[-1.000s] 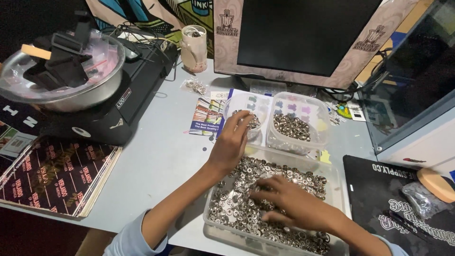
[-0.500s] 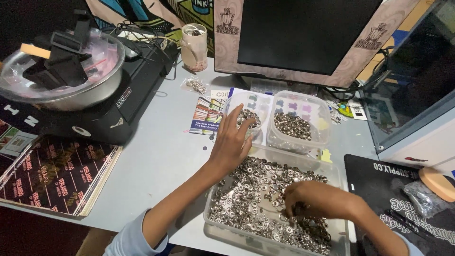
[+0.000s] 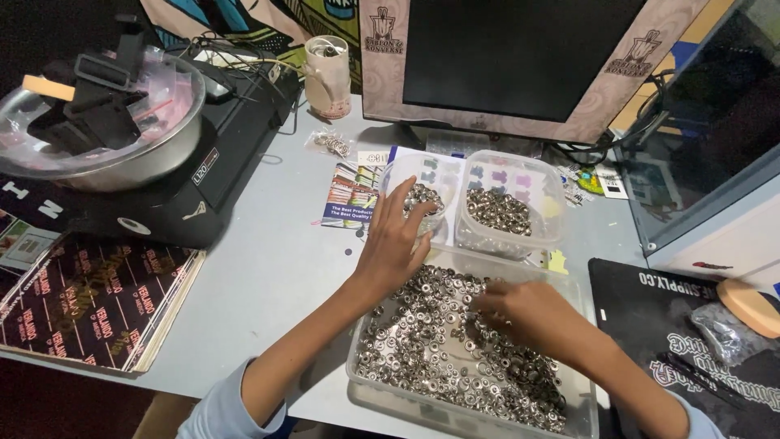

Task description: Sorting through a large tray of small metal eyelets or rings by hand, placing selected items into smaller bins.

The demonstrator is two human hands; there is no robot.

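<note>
1. The large clear tub (image 3: pixel 471 410) sat at the lower centre of the frame, rectangular, holding a loose heap of small silver metal rings (image 3: pixel 431 341) spread across its floor
2. The small clear tub (image 3: pixel 410 191) stood just above it, left of centre, partly filled with sorted silver pieces
3. A second small clear tub (image 3: pixel 504 211) stood beside it to the right, likewise holding silver pieces

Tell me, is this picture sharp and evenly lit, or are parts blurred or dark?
Head view: the shiny metal rings in the large clear tray glint under overhead light; the right hand is slightly motion-blurred, the left hand sharper; the monitor is dark, and the top-left corner falls into shadow; straight edges bow slightly from the wide lens.
</note>
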